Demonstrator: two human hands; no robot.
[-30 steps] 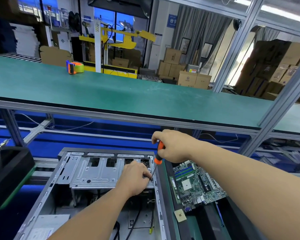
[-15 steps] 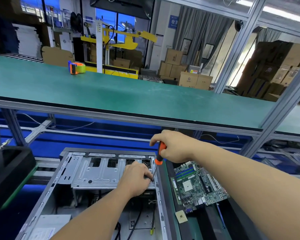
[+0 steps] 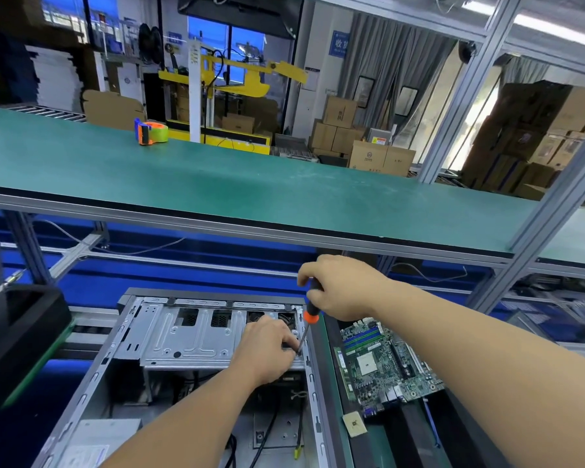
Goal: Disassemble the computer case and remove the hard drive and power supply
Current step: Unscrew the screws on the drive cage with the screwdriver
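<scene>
Left: a black tray [image 3: 31, 319] at the frame edge, beside the open computer case [image 3: 92, 376], which lies on its side on the lower table [image 3: 328, 376]. Inside it, the silver drive cage [image 3: 190, 336] remains mounted at the far end; whether it holds the hard drive cannot be told, and the power supply is not identifiable. Centre: the left hand [image 3: 267, 349] rests on the cage's right end, fingers curled at the screwdriver tip, steadying it; whether this grip pinches anything cannot be told. The screwdriver [image 3: 306, 327] slants down to the cage's right edge. Right: the right hand [image 3: 341, 285] has its grip closed round the black-and-orange handle. Compared with 1 s earlier, both hands and the tool hold nearly the same positions, suggesting a screw is still being turned; cage release is probably not yet complete. Far right: 1 removed motherboard [image 3: 385, 366] lies beside the case.
</scene>
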